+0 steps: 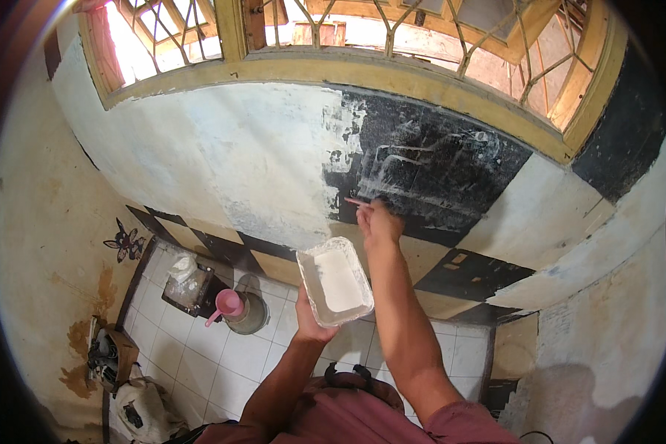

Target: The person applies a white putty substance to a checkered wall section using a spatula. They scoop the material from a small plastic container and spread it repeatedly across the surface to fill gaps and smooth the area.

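My left hand (312,324) grips a white rectangular tub (312,285) from beneath its near side. Smooth white paste (340,281) lies inside, and the rim is crusted with it. My right hand (379,220) is closed around a thin, pinkish, flat-looking tool (357,202), seen nearly edge-on, so its exact kind is unclear. The tool is at or close to a black wall panel (436,152) streaked with white; contact cannot be made out. Left of it, a wide wall area (222,148) is coated white, with a ragged edge over the black.
Above the wall runs a yellow window frame (311,72) with metal bars. On the tiled floor (207,355) stand a pink dipper (229,302) on a bucket (251,314), and a bag (189,285) on a dark stand. A box (117,355) and a sack (148,411) sit lower left.
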Action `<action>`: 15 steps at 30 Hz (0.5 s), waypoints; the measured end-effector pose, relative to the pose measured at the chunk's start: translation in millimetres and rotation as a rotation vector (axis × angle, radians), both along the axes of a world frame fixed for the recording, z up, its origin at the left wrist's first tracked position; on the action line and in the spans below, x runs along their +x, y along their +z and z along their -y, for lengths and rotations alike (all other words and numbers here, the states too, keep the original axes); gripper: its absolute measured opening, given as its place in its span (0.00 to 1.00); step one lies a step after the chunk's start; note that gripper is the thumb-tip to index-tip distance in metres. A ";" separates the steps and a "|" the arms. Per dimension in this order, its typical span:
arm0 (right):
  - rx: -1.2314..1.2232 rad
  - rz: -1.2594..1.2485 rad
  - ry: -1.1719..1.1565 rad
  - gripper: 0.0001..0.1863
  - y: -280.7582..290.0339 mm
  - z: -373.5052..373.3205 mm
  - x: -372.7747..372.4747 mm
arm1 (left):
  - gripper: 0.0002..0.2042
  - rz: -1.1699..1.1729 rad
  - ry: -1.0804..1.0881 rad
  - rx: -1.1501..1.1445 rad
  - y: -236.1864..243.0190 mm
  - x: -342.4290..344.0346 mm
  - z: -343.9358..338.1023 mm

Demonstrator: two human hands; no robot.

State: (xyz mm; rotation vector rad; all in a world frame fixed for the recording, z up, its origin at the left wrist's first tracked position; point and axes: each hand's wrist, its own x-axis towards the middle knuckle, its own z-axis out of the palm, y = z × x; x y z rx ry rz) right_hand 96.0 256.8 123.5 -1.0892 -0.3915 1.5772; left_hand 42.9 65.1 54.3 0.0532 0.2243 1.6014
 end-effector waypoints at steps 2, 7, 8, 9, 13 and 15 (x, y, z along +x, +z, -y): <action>0.053 -0.025 0.011 0.07 27.4 -20.9 -5.7 | 0.28 -0.020 0.010 -0.003 0.9 -1.8 1.5; 0.284 -0.040 -0.031 0.04 148.2 -5.4 9.6 | 0.27 -0.040 0.049 -0.013 1.2 -4.2 2.5; 0.312 -0.030 -0.054 0.05 161.7 3.5 15.5 | 0.27 -0.036 0.050 -0.023 1.3 -4.2 2.4; 0.341 -0.020 -0.077 0.06 165.6 7.6 20.3 | 0.27 -0.031 0.050 -0.033 1.3 -4.3 2.3; 0.502 0.110 0.092 0.10 110.3 26.7 47.9 | 0.30 -0.027 0.057 -0.015 -4.7 -6.4 2.0; 0.586 0.415 0.013 0.11 64.6 33.4 54.6 | 0.28 -0.027 0.072 -0.022 -2.2 -7.8 3.5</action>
